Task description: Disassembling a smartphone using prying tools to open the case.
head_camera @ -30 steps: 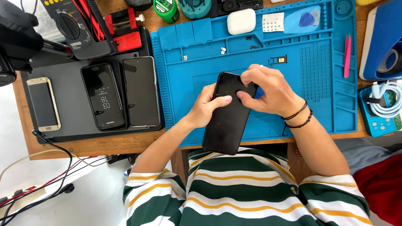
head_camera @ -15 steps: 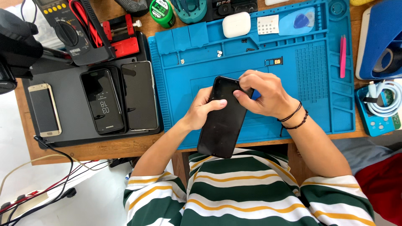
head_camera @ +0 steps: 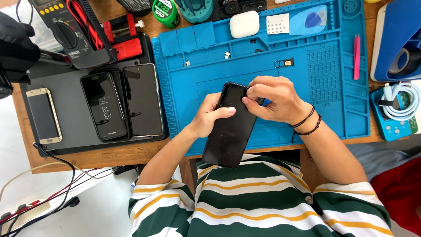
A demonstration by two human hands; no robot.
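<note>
A black smartphone (head_camera: 230, 131) is tilted over the near edge of the blue repair mat (head_camera: 210, 66), its lower end above my striped shirt. My left hand (head_camera: 209, 116) grips its left side, thumb lying across the dark glass. My right hand (head_camera: 274, 101) pinches the phone's top right corner with fingertips pressed on the edge. Black bead bracelets circle my right wrist.
Left of the mat a dark pad (head_camera: 70, 127) holds three phones: a gold one (head_camera: 42, 115) and two black ones (head_camera: 105, 105). A multimeter (head_camera: 66, 30), white earbud case (head_camera: 244, 24), pink tweezers (head_camera: 356, 50), small tray part (head_camera: 285, 63) and coiled white cable (head_camera: 401, 103) lie around.
Both hands and the phone have stayed together at the mat's near edge. My right fingers shifted slightly along the phone's top corner; the view moved a little.
</note>
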